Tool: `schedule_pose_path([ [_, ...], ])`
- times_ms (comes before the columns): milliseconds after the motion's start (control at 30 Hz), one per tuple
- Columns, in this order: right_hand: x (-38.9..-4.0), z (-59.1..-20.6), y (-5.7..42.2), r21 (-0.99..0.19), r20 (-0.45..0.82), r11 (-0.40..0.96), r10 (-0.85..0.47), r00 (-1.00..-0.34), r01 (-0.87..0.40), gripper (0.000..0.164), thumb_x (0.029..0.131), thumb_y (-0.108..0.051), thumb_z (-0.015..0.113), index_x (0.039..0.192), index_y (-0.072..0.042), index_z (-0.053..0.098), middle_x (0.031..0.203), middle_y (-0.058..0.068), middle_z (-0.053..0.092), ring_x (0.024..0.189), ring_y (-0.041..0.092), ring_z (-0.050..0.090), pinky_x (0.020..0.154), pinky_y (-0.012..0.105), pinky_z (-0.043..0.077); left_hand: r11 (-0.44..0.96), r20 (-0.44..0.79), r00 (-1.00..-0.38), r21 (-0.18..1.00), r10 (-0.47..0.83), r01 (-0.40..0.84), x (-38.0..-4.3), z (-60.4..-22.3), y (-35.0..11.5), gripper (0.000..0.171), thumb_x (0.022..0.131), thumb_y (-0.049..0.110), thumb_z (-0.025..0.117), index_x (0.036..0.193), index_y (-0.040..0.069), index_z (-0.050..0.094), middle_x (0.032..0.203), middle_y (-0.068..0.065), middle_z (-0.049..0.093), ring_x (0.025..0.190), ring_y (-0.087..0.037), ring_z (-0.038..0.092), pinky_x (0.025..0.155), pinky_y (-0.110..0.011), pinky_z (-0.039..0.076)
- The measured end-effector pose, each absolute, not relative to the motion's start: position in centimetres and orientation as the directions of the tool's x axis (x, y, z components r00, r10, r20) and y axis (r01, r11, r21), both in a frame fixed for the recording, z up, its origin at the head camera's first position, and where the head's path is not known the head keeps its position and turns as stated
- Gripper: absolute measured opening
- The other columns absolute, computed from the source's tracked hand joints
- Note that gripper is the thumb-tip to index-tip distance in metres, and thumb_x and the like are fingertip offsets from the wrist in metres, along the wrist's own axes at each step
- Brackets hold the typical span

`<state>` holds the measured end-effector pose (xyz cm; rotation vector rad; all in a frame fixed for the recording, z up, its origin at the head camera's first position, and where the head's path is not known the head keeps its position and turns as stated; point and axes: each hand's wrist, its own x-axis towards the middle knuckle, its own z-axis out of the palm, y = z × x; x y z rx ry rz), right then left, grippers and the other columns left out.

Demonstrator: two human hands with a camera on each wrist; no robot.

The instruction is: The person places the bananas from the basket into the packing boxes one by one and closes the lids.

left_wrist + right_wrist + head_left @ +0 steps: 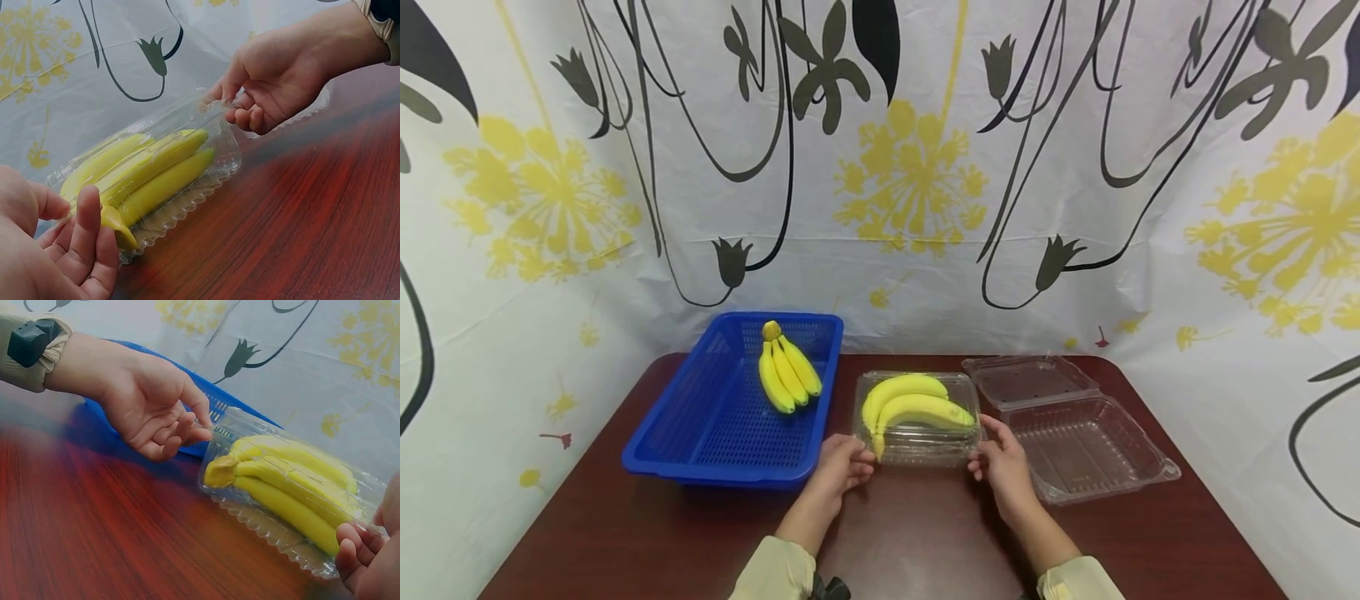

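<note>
A clear plastic clamshell box (917,454) sits near the middle of the table, its lid down over a bunch of yellow bananas (925,408). My left hand (841,468) pinches the box's front left corner between thumb and fingers, beside the banana stem. At the front right corner, my right hand (1004,460) pinches the lid's edge in the same way. Both wrist views show the bananas (159,169) through the see-through plastic, and the ribbed side of the box (275,540) facing me.
To the left stands a blue plastic basket (700,433) holding another banana bunch (786,371). A second clear clamshell box (1086,450) lies open on the right, its lid folded back. Behind the brown table (917,533) hangs a flower-patterned sheet (880,275).
</note>
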<state>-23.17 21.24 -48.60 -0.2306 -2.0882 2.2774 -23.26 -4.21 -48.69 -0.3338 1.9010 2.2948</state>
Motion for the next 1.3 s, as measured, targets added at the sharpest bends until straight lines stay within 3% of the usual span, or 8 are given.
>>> schedule_pose_path([
  [133,-23.3,-48.9,21.1,-0.995,-0.071,-0.084,0.135,-0.988,0.059,0.051,0.093,0.008,0.037,0.143,-0.003,0.036,0.087,0.014,0.051,0.060,0.014,0.053,0.052,0.022,0.043,-0.192,-0.266,-0.963,0.948,-0.037,-0.254,-23.6,-49.2,-4.2,0.011,0.092,0.009,0.054,0.098,0.000,0.053,0.076,-0.008,0.067,0.058,-0.015,0.060,0.060,-0.031,0.053],
  [367,-23.4,-49.0,21.0,-0.997,-0.035,-0.074,0.145,-0.989,0.024,0.050,0.094,0.011,0.039,0.142,-0.001,0.038,0.076,0.010,0.053,0.059,0.014,0.052,0.051,0.021,0.042,-0.203,-0.270,-0.962,0.945,-0.037,-0.257,-23.5,-48.9,-4.2,0.012,0.092,0.008,0.054,0.100,0.000,0.051,0.076,-0.008,0.067,0.058,-0.015,0.060,0.059,-0.030,0.053],
  [933,-24.0,-49.5,19.8,-0.999,0.034,0.023,0.309,-0.950,-0.029,0.040,0.090,0.010,0.042,0.128,-0.002,0.050,0.069,0.006,0.049,0.057,0.012,0.048,0.049,0.021,0.041,-0.258,-0.238,-0.967,0.944,-0.096,-0.207,-23.8,-48.7,-3.5,0.007,0.093,0.002,0.051,0.097,0.000,0.044,0.072,-0.007,0.064,0.054,-0.011,0.059,0.058,-0.027,0.052],
  [1067,-24.4,-49.7,19.7,-0.996,0.078,0.059,0.341,-0.937,-0.062,0.038,0.090,0.010,0.045,0.125,-0.002,0.055,0.066,0.005,0.049,0.057,0.014,0.050,0.049,0.021,0.043,-0.230,-0.242,-0.961,0.951,-0.134,-0.207,-24.1,-48.9,-3.3,0.006,0.093,0.000,0.051,0.095,0.001,0.046,0.071,-0.007,0.063,0.052,-0.010,0.054,0.054,-0.025,0.048],
  [1300,-25.6,-49.9,19.1,-0.997,0.031,-0.051,0.348,-0.937,-0.051,0.038,0.095,0.006,0.042,0.132,-0.003,0.048,0.075,0.010,0.055,0.058,0.012,0.056,0.050,0.022,0.048,-0.153,-0.218,-0.949,0.971,-0.229,-0.186,-25.0,-49.0,-2.9,0.010,0.095,0.007,0.052,0.102,0.000,0.049,0.075,-0.006,0.065,0.051,-0.012,0.050,0.048,-0.023,0.040],
])
